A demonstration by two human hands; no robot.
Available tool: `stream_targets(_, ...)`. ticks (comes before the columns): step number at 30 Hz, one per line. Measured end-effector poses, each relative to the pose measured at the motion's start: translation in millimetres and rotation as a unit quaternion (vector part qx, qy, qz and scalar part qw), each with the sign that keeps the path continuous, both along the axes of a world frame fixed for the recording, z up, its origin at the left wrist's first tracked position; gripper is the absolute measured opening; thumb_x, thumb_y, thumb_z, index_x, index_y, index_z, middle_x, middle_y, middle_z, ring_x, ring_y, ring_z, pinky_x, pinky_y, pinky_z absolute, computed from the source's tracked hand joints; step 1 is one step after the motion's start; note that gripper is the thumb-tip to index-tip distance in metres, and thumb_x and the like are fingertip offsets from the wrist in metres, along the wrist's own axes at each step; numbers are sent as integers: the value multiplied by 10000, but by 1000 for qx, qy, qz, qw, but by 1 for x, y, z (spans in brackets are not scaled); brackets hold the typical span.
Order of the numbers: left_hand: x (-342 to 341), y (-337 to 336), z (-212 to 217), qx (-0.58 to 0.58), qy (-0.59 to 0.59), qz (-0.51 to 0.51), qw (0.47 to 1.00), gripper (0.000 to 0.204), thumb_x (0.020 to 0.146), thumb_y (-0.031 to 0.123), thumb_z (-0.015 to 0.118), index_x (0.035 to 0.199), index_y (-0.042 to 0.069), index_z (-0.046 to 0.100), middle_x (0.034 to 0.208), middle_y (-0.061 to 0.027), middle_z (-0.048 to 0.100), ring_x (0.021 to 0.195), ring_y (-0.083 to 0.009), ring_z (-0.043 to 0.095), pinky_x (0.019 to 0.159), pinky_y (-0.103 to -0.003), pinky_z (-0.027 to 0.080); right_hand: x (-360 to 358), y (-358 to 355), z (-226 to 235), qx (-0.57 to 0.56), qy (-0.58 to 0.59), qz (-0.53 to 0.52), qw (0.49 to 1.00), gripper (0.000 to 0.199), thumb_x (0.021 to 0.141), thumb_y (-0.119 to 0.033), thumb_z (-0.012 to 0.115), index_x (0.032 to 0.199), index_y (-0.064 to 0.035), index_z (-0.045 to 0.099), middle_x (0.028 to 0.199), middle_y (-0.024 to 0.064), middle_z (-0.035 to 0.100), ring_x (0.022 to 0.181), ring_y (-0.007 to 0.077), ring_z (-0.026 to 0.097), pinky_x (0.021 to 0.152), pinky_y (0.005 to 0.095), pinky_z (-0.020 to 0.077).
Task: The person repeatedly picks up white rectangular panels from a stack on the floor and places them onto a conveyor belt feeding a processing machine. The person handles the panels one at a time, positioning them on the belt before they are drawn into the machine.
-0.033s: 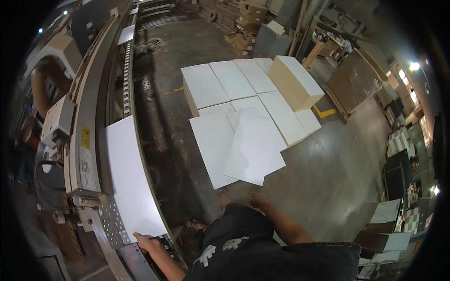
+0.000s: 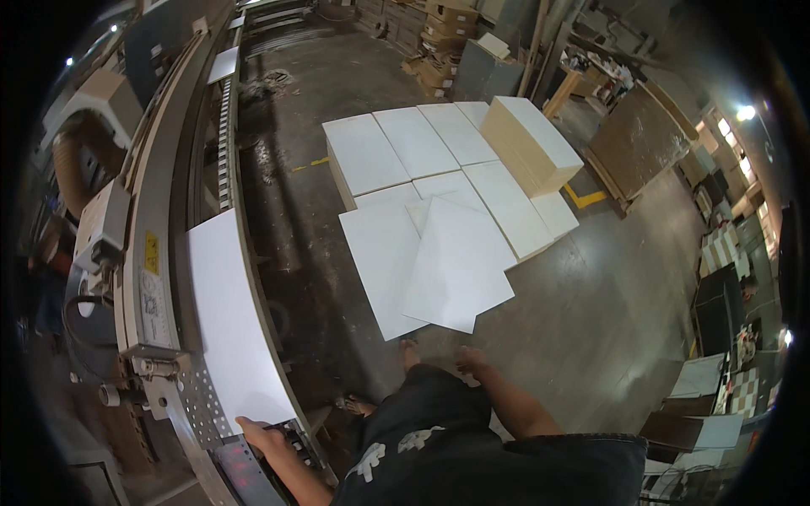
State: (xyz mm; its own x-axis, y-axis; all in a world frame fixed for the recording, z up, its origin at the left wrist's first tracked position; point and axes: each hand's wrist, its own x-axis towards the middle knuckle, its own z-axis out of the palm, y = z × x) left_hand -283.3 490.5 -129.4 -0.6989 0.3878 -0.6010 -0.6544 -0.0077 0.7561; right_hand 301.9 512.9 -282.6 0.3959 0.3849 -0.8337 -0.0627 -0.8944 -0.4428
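A long white panel (image 2: pixel 236 316) lies on the bed of an edge-processing machine (image 2: pixel 156 278) at my left. My left hand (image 2: pixel 263 436) is closed at the panel's near end, its thumb side at the corner and the other fingers partly hidden. My right hand (image 2: pixel 472 361) hangs over the floor with loose, parted fingers and nothing in it. Beyond it, two loose white sheets, a left one (image 2: pixel 375 270) and a tilted one (image 2: pixel 460 270), overlap at the near side of several white-topped board stacks (image 2: pixel 367 156).
A taller board stack (image 2: pixel 531 143) rises at the far right of the group. A small white piece (image 2: pixel 224 65) sits farther along the machine's roller track (image 2: pixel 225 143). Brown boards (image 2: pixel 641 148) lean at the right, and cardboard boxes (image 2: pixel 443 42) are piled at the back.
The view has shifted very slightly. My left hand stays at the panel's end, and my right hand still hangs free.
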Motion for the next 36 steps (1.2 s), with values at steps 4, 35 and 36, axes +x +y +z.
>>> stream_targets(4, -27, 14, -15, -37, 6, -56, 998, 496, 1079, 361, 378, 1353, -39, 480, 1262, -137, 598, 1021, -268, 611, 786, -388, 540, 81, -36, -78, 36, -39, -218, 975, 467, 992, -433, 539, 1200, -26, 632, 981, 160, 667, 748, 286, 645, 576, 453, 499)
stream_targets(35, 471, 195, -57, -210, -118, -501, 831, 713, 944, 542, 621, 1455, 88, 419, 1294, -189, 545, 1170, -296, 527, 995, -539, 447, 138, 124, 13, 71, 306, -167, 935, 658, 1029, -600, 320, 1245, -9, 513, 984, 200, 659, 745, 354, 682, 539, 446, 576)
stream_targets(36, 500, 206, -58, -234, -106, -482, 838, 799, 892, 606, 653, 1452, 88, 413, 1326, -174, 522, 1212, -297, 496, 990, -577, 431, 130, 138, 37, 71, 312, -162, 934, 645, 1037, -585, 315, 1267, -12, 498, 1001, 206, 659, 759, 360, 686, 564, 457, 585)
